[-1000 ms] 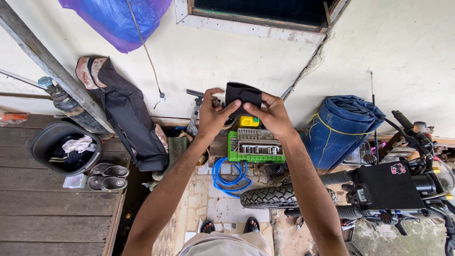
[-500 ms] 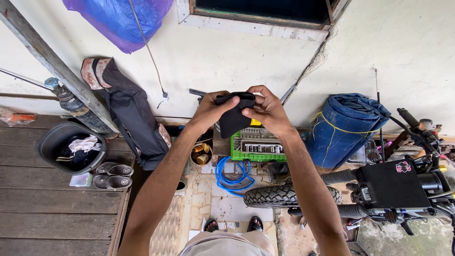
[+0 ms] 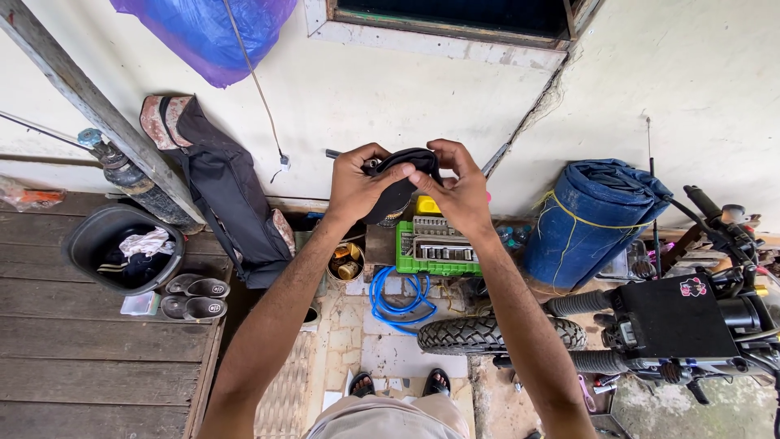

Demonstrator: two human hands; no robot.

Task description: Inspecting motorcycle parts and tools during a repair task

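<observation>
Both hands are raised at the upper middle of the frame, working one dark, soft piece of black cloth or rubber (image 3: 398,191) held between them. The left hand (image 3: 357,189) is gripping its left end, thumb on top and fingers curled tight around it. The right hand (image 3: 457,189) is pinching the right end, its fingertips (image 3: 418,177) pressing into the top fold. The piece is lying with its long axis running left to right across the frame, sagging a little downward in the middle – neither hand is nearer than the other, each touching its own end, with the fingertips almost meeting over the centre.

Below the hands, at the middle of the frame, one green socket tray (image 3: 435,248) is sitting on the ground, with one coil of blue hose (image 3: 400,297) just under it and one small tin of bits (image 3: 345,264) to its left. One knobby tyre (image 3: 496,333) is lying lower right of centre, touching the front of one dark motorbike (image 3: 682,317) at the right edge. One blue rolled tarp (image 3: 589,219) is standing against the wall at the right – one black bag (image 3: 223,195) is leaning at the left, beside one black tub (image 3: 122,244) and two sandals (image 3: 195,297). The person's two feet (image 3: 398,382) are showing at the bottom
</observation>
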